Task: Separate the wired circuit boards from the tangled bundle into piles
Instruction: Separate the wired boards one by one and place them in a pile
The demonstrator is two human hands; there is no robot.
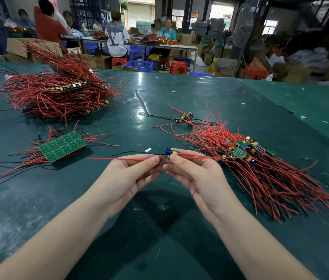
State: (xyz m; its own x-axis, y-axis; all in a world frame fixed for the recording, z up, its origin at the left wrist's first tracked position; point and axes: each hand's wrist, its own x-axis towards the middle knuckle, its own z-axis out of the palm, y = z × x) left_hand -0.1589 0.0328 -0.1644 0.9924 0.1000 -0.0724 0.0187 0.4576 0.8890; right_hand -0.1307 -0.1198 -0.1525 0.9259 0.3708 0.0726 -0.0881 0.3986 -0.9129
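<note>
head view — both hands raised over the green bench (159, 229), each grip closed in a pinch on one small wired circuit board (172, 152) held between them. the left hand (131, 174) pinches its red wire (119, 158) just beside the board; the right hand (196, 174) pinches the board's edge, thumb and forefinger curled round it. the board's other wires trail right toward the separated pile (260, 168), where loose single boards lie with their red and black leads fanned toward the near right.

a few more single boards (185, 118) lie apart, farther back on the bench. to the left rests a green panel of joined boards (62, 146) on a spread of leads, and at far left a tall stacked heap (58, 91) of wired panels — by appearance the larger share of the stock.

judged progress: a fair number of boards already sit in the right pile, one is in hand, and the panel and heap seem untouched, so most of the sorting looks left to do.
</note>
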